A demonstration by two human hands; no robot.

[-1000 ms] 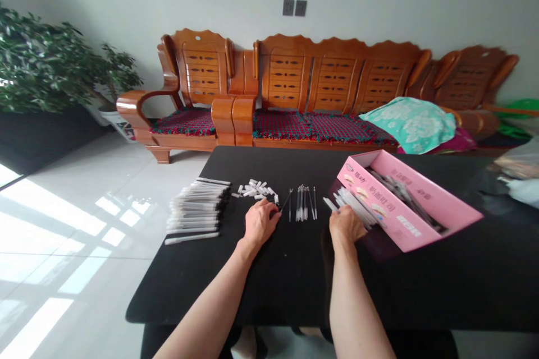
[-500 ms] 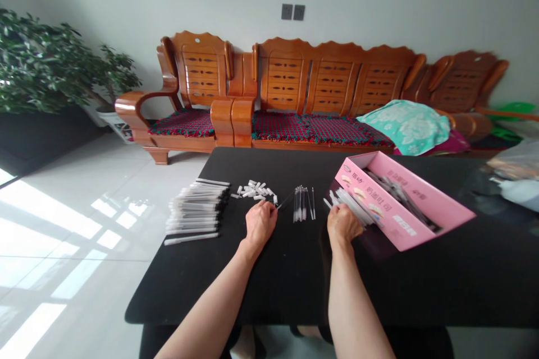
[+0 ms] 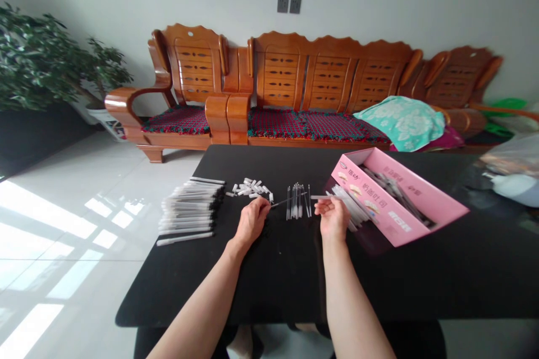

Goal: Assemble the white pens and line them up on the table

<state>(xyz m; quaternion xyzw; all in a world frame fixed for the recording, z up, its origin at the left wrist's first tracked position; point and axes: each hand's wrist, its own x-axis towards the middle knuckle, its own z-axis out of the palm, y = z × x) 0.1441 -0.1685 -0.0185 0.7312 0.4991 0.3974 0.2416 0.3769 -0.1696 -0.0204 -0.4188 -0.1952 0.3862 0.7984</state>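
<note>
My left hand (image 3: 252, 219) pinches a thin dark refill (image 3: 281, 201) that points right and slightly up, just above the black table (image 3: 295, 280). My right hand (image 3: 333, 216) is closed on a clear pen barrel (image 3: 320, 197), whose tip points left toward the refill. Between and beyond the hands lies a small bundle of refills (image 3: 297, 208). A heap of white caps (image 3: 249, 188) lies beyond my left hand. Loose clear barrels (image 3: 352, 207) rest to the right of my right hand.
A stack of assembled pens (image 3: 189, 212) lies at the table's left edge. An open pink box (image 3: 404, 202) holding more parts sits at the right. A wooden sofa (image 3: 320, 90) stands behind, a plant (image 3: 46, 61) at the left, and bags (image 3: 514, 174) at far right.
My right hand lifted a clear barrel from the loose pile and moved left. My left hand raised the refill off the table toward it.
</note>
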